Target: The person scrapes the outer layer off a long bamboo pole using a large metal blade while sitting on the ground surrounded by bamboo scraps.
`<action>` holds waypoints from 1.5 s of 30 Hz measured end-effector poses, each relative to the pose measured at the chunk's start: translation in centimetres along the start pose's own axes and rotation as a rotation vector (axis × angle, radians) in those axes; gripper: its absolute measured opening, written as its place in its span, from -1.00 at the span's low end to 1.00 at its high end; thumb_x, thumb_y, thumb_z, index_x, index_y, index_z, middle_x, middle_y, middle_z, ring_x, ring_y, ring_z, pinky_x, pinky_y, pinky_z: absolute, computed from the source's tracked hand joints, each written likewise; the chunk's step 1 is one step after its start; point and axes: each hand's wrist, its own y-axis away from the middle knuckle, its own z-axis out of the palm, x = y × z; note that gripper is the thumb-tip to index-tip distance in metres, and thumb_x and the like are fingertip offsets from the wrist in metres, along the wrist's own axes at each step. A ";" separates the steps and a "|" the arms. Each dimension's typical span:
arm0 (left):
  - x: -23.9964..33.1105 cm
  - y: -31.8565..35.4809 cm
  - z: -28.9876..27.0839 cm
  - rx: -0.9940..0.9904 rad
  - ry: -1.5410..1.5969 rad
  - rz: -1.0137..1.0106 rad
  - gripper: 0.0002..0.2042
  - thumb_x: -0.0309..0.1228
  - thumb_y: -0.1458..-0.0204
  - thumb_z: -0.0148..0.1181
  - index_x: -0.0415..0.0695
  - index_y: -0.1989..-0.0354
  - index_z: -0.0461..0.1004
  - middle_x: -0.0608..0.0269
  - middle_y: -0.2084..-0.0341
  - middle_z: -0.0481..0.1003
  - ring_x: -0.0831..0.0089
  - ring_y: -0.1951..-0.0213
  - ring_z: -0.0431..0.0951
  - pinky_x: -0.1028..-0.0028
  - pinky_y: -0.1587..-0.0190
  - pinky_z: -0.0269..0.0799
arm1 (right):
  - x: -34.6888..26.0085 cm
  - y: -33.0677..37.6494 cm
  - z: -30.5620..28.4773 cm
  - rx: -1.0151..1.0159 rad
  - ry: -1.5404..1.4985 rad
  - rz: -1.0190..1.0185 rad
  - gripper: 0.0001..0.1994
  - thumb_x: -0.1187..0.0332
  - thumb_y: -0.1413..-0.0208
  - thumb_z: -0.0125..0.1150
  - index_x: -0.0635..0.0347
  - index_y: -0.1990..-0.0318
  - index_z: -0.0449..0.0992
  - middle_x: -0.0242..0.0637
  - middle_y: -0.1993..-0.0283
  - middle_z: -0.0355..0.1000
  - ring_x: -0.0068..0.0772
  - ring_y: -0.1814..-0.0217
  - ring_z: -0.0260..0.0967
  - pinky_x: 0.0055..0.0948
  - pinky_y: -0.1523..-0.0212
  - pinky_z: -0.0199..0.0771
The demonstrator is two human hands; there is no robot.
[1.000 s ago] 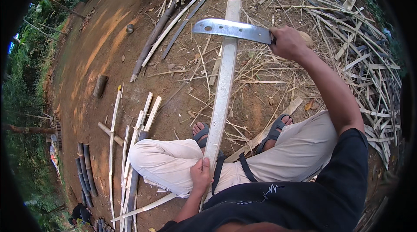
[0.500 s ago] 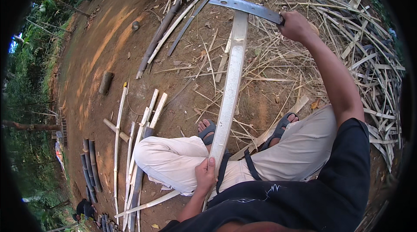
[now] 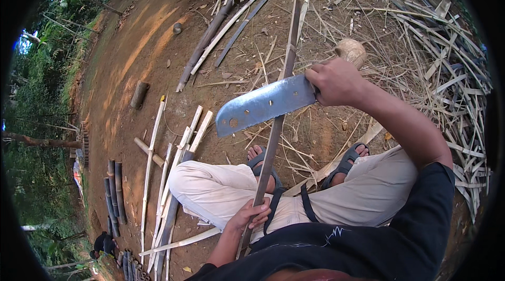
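My left hand (image 3: 249, 215) is closed around the lower part of a long split bamboo strip (image 3: 270, 149), near my lap. The strip slants up and away between my feet, with a dark brown side showing. In my right hand (image 3: 337, 82) is a machete with a broad grey blade (image 3: 265, 104) pierced by several holes. Its pale, rounded wooden handle end (image 3: 351, 53) sticks out beyond my fist. The blade lies across the strip in view, its tip to the left; whether it touches the strip I cannot tell.
Split bamboo pieces (image 3: 167, 197) lie left of my knee, with dark bamboo poles (image 3: 120, 191) farther left. A large heap of thin shavings (image 3: 447, 81) spreads on the right. More bamboo lengths (image 3: 205, 44) lie ahead. My sandalled feet (image 3: 342, 167) flank the strip.
My right hand has drawn the machete nearer and turned it so the blade's broad face shows. The bamboo strip has rolled from its pale face to a dark side, and my left fingers have shifted.
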 end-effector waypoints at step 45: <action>-2.8 0.2 -2.0 -0.041 0.139 -0.042 -0.77 -0.36 -0.17 0.06 -0.11 0.49 0.20 0.45 0.80 0.17 0.71 0.85 0.10 0.68 0.79 -0.02 | 5.0 -0.6 -2.3 -0.175 0.114 0.372 -0.82 0.32 0.08 0.17 0.21 0.38 0.61 0.02 0.39 0.57 0.05 0.26 0.59 -0.08 0.09 0.60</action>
